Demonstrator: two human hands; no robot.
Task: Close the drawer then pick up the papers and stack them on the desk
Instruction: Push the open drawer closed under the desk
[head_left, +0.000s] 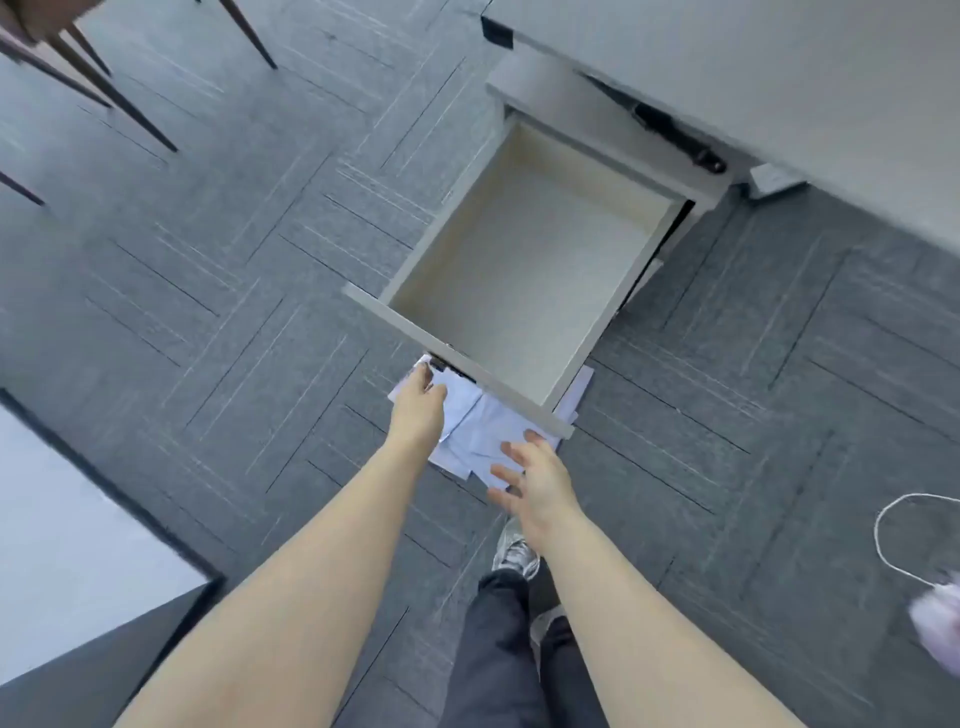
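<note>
Both hands reach down toward the open drawer (524, 270), so the closing step is in hand and not yet done. Left hand (418, 408), fingers loosely curled and gripping nothing, sits just below the drawer front's near corner, over the papers (475, 431) scattered on the floor. Right hand (535, 475) is spread open, empty, just short of the front's other end. Next, both palms need to meet that front panel and push it away, toward the cabinet under the surface (779, 78).
</note>
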